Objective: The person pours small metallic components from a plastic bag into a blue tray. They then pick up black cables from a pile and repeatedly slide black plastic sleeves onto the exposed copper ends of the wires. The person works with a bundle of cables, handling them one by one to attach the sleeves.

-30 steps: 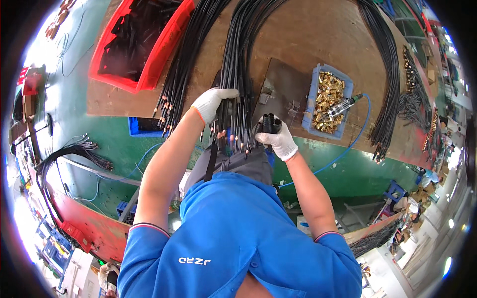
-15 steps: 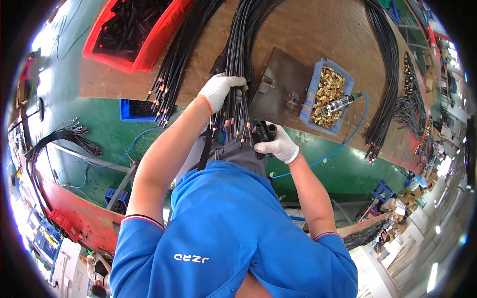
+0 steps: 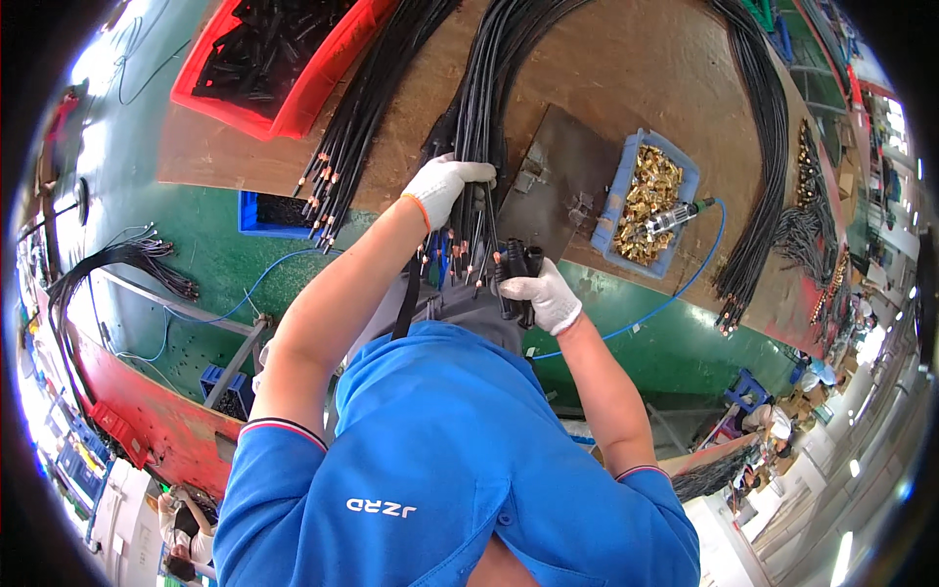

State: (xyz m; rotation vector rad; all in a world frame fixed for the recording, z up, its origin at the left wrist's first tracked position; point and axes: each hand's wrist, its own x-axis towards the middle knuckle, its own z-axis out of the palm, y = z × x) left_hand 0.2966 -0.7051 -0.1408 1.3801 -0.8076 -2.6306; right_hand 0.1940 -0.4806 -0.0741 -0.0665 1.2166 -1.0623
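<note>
My left hand point(image 3: 445, 188), in a white glove, is closed around a bundle of black cables point(image 3: 479, 88) at the table's near edge. Stripped copper ends of these cables hang below the hand. A few black tubular sleeves point(image 3: 516, 279) are gripped in my gloved right hand point(image 3: 543, 296), just right of the cable ends. One copper end lies close to the sleeves; whether it touches them I cannot tell. Beyond the right hand, a blue bin point(image 3: 608, 220) holds brass-coloured terminals point(image 3: 650, 196), with a metal air tool point(image 3: 675, 217) lying on top.
A red bin point(image 3: 284, 122) of black sleeves stands at the far left. Another cable bundle point(image 3: 342, 147) lies beside it, and more cables point(image 3: 768, 127) run down the right. A dark metal plate point(image 3: 558, 166) sits mid-table. A blue hose point(image 3: 675, 293) loops off the near edge.
My left hand has shifted slightly right and down in the picture. The sleeves in my right hand now stand more upright, close by a copper cable end.
</note>
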